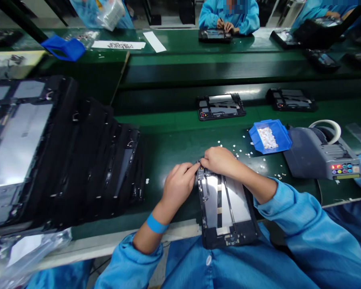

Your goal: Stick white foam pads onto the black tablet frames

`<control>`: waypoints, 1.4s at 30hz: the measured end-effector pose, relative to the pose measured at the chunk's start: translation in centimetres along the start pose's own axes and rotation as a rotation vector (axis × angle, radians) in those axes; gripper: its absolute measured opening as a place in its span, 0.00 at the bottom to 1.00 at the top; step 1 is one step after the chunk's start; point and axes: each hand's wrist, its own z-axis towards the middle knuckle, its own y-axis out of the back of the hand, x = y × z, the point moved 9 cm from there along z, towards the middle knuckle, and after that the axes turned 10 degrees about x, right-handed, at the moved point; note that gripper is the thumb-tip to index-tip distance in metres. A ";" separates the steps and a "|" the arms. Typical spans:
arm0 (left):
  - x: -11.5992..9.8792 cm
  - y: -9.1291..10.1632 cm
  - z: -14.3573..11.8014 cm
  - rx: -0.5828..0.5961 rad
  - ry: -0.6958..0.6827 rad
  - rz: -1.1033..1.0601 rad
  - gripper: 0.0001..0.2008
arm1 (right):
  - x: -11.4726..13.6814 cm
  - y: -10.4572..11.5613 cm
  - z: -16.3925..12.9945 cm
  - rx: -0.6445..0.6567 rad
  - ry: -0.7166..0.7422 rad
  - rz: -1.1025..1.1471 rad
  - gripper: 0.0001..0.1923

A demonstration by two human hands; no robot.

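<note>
An opened tablet, its silver battery plates, cables and dark circuit board exposed, reaches over the front edge of the green bench toward my lap. At its far left corner my left hand comes in from the left, fingers curled and index finger and thumb at the corner. My right hand reaches across the tablet's far end, its fingers pinched at the same corner. The fingertips of both hands nearly meet there. Whatever small part lies between them is hidden by the fingers.
Stacked opened tablets rise at left. Right of my hands are a blue tray of small white pieces, scattered bits and a grey tape dispenser. Two more tablets, one nearer, lie beyond. A co-worker works across the bench.
</note>
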 end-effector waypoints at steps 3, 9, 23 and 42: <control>-0.3 0.1 0.3 0.056 -0.020 0.118 0.17 | 0.0 0.3 0.3 0.028 0.032 0.017 0.17; -0.6 0.5 0.7 0.175 -0.035 0.238 0.18 | -0.1 0.3 -1.0 -0.129 0.196 0.069 0.13; 0.3 -0.2 0.5 0.137 -0.061 0.101 0.19 | 1.0 -2.7 -5.5 -0.425 0.613 -0.167 0.17; 4.9 -2.6 1.6 0.169 0.394 -0.713 0.14 | 1.1 -2.8 -6.0 -0.388 0.674 -0.239 0.19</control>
